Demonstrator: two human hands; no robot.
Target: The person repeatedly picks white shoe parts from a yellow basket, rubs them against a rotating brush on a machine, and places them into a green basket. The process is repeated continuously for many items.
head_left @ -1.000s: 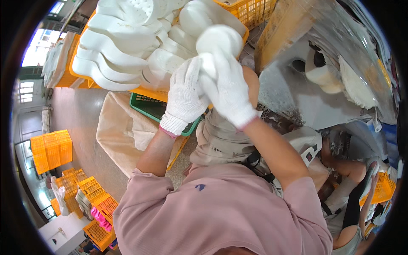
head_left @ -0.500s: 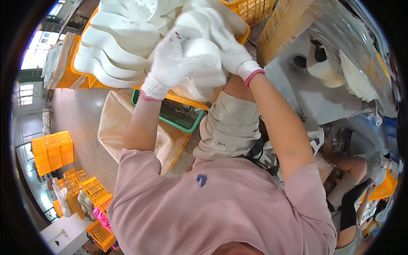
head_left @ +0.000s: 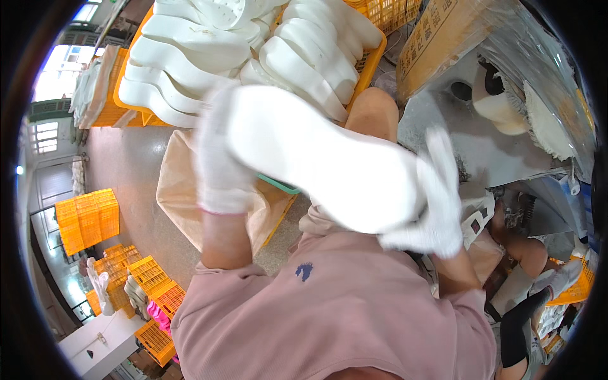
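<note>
Many white soles fill the orange crate (head_left: 130, 95) ahead of us. Nearer, we hold one white shoe sole (head_left: 323, 161) (blurred) across our chest, our gloved left hand (head_left: 218, 164) clamped on its wide end and our gloved right hand (head_left: 434, 202) gripping the narrower end.

White shoe sole (head_left: 323, 161); white knit gloves on hands (head_left: 218, 164); orange crate (head_left: 370, 60); pink shirt (head_left: 329, 310).
</note>
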